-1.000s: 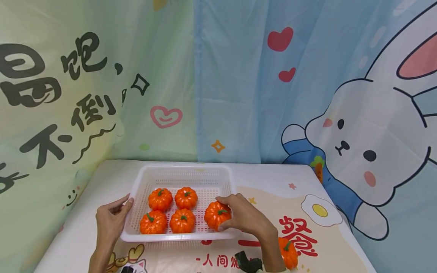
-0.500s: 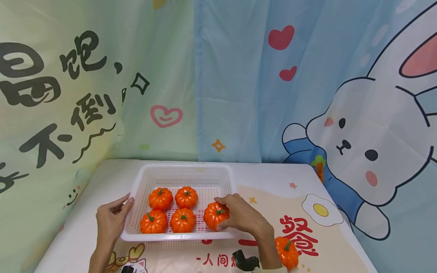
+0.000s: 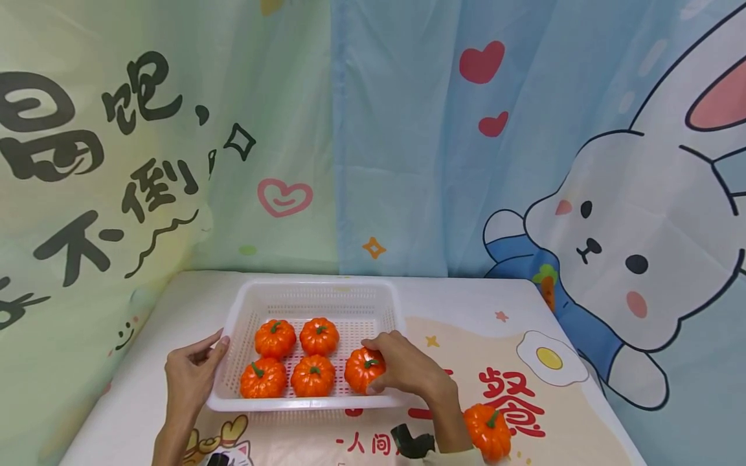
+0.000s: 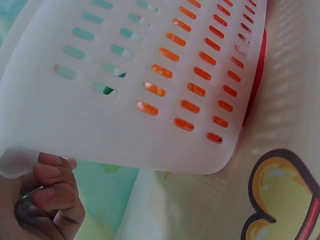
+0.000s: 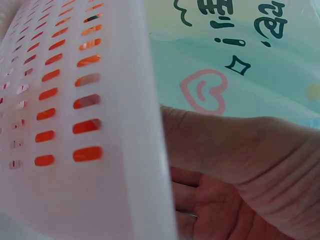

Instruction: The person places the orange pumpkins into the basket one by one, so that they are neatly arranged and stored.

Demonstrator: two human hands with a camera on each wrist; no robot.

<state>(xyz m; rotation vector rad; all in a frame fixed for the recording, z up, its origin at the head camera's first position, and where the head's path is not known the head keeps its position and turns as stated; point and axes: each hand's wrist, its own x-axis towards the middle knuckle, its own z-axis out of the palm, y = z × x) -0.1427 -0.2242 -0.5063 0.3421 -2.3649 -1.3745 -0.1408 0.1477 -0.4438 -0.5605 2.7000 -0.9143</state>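
A white plastic basket with slotted walls stands on the table, several small orange pumpkins inside. At its left rim my left hand pinches the edge between thumb and fingers; the left wrist view shows those curled fingers beside the basket wall. Over the right rim reaches my right hand, its thumb and fingers round a pumpkin low in the basket's right part. Four-lobed grouping aside, the pumpkins at left, such as the front one, sit close together. In the right wrist view the basket wall hides my fingertips.
Another pumpkin lies on the table right of the basket, by my right forearm. The printed tablecloth ends at a patterned curtain behind. A rabbit print covers the curtain's right side.
My right hand has shifted slightly left with the pumpkin it holds, inside the basket. My left hand stays at the left rim, and the other pumpkins keep their places.
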